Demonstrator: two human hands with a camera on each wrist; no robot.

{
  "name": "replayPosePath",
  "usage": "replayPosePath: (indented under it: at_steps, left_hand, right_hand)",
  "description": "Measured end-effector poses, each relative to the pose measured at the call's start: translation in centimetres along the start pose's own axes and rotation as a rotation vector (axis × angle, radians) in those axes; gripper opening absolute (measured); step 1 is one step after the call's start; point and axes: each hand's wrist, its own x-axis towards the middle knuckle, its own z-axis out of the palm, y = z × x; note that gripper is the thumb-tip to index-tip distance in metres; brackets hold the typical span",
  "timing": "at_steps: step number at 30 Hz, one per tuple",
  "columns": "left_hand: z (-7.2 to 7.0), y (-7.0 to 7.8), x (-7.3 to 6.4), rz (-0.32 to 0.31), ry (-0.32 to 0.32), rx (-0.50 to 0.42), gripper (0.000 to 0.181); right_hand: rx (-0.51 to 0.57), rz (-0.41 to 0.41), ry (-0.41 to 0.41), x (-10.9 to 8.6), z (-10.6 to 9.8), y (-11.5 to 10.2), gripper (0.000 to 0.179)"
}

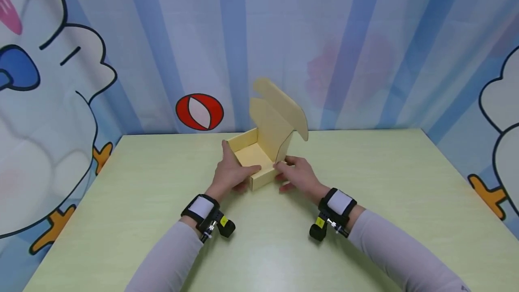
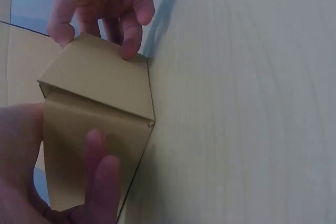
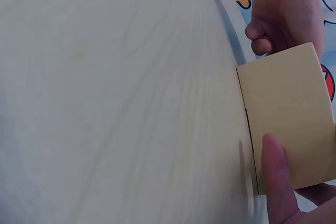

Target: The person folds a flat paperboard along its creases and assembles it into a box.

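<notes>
A small tan cardboard box [image 1: 250, 153] sits at an angle on the table, its lid [image 1: 272, 123] raised with the end flap tilting to the right. My left hand [image 1: 232, 170] grips the left side and front left corner, thumb across the front wall and index finger along the side wall. At the front right corner, my right hand [image 1: 299, 175] pinches the wall beside a raised side flap [image 1: 284, 148]. The left wrist view shows fingers of both hands against the outer cardboard walls [image 2: 100, 77]. In the right wrist view, one finger lies along the plain front wall [image 3: 289, 108].
The pale wood-grain table [image 1: 162, 166] ends at a striped blue curtain [image 1: 194, 35] just behind the box. Cartoon figures are printed on the left and right sides. Each wrist wears a strapped camera [image 1: 318, 230] that hangs close over the table.
</notes>
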Motion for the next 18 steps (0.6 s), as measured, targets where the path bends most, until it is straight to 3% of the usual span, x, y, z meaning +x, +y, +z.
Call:
replayPosePath:
  at_steps: [3,7,18]
  left_hand:
    - [0.2,0.1,-0.1,0.055,0.017,0.085,0.120]
    - [0.4,0.5,-0.3,0.104,0.046,0.184,0.112]
    - [-0.1,2.8,-1.8,0.113,0.030,0.321,0.082]
  right_hand:
    - [-0.027,0.021,0.015,0.1,-0.1,0.0,0.044]
    - [-0.027,0.022,0.019,0.0,-0.5,0.2,0.047]
    - [-0.062,-0.063,0.115,-1.1,-2.9,0.3,0.053]
